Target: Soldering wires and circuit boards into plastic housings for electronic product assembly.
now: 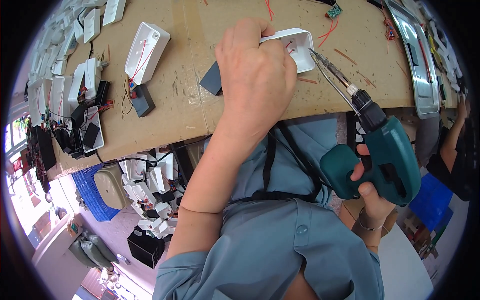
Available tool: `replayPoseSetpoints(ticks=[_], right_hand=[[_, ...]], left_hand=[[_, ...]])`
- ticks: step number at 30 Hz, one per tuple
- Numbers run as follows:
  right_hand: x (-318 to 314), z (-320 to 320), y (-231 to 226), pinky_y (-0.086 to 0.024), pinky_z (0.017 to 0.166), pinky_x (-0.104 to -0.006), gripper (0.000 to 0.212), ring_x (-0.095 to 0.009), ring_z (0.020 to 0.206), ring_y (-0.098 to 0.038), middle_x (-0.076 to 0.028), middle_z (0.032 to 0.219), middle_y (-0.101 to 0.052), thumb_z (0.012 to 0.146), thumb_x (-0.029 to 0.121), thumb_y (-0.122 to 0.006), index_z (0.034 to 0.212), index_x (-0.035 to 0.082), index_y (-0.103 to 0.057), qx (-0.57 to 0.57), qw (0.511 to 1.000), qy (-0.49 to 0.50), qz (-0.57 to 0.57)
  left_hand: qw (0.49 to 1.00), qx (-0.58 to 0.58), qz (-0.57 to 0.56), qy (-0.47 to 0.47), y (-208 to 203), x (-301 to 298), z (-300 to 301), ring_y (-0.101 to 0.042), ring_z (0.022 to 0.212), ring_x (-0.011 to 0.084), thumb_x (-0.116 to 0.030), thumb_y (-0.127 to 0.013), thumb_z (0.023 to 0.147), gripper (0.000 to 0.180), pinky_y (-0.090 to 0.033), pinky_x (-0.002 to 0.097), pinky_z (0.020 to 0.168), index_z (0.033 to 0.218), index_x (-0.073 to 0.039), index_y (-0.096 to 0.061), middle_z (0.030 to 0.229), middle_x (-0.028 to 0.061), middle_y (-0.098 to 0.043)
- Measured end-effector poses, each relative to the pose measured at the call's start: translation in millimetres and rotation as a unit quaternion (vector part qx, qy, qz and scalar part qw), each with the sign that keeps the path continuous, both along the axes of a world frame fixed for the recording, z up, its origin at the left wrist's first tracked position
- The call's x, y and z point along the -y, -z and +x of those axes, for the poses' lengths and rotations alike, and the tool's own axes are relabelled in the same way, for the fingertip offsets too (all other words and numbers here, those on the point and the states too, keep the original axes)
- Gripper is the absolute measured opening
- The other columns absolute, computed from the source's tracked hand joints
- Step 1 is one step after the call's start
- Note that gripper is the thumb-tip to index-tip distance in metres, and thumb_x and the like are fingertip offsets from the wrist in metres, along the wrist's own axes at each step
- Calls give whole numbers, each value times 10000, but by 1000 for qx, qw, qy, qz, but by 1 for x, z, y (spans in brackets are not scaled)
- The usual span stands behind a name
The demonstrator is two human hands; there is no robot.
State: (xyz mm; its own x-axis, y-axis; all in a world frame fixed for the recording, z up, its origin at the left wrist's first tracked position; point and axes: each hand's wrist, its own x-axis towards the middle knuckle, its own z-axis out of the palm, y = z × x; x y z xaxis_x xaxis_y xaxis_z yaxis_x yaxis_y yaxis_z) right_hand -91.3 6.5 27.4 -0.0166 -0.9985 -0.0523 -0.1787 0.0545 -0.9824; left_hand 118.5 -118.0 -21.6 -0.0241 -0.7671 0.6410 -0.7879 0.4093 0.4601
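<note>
The left hand point(255, 75) is pinning the white case point(295, 46) flat on the tabletop point(175, 100) at twelve o'clock while the right hand point(372, 192), clamped on the green drill point(385, 155), is aiming its bit point(325, 65) in; holding the bit upright and pressing gently looks wisest.

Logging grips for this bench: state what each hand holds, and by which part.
Left hand grips the white plastic housing by its left end, pressing it onto the cardboard-covered table. Right hand holds the green power screwdriver by its pistol handle.
</note>
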Motion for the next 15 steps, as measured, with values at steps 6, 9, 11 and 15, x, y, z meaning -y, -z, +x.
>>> replayPoseSetpoints(ticks=[6, 9, 11, 15], right_hand=[[2, 1, 0, -450, 553, -239, 684, -148, 657, -559, -212, 1024, -557, 700, 328, -736, 1142, -102, -441, 16, 1000, 9, -24], [1, 0, 5, -441, 549, -231, 673, -146, 658, -556, -209, 1020, -555, 711, 334, -725, 1138, -101, -440, 21, 999, 7, -46], [1, -2, 4, -435, 548, -226, 662, -144, 659, -553, -204, 1021, -552, 721, 332, -716, 1138, -99, -438, 35, 997, 11, -62], [2, -12, 6, -422, 551, -216, 640, -130, 659, -537, -193, 1049, -533, 750, 314, -690, 1165, -88, -414, 17, 996, -15, -89]], left_hand=[[1000, 6, 0, -6, -3, -2, 5, -521, 761, 267, -42, -619, 641, 69, -411, 352, 677, 673, 18, -628, 855, 123, -553], [999, 24, -21, 10, -8, -9, 15, -513, 825, 298, -71, -650, 631, 141, -402, 374, 716, 752, 1, -637, 918, 156, -544], [998, 10, 7, 67, -21, -20, 13, -484, 907, 347, -101, -677, 619, 355, -381, 415, 772, 957, -27, -596, 1036, 200, -495], [998, 32, 41, 47, -23, -31, 17, -451, 967, 382, -117, -683, 620, 540, -355, 456, 822, 1120, -48, -492, 1125, 221, -428]])
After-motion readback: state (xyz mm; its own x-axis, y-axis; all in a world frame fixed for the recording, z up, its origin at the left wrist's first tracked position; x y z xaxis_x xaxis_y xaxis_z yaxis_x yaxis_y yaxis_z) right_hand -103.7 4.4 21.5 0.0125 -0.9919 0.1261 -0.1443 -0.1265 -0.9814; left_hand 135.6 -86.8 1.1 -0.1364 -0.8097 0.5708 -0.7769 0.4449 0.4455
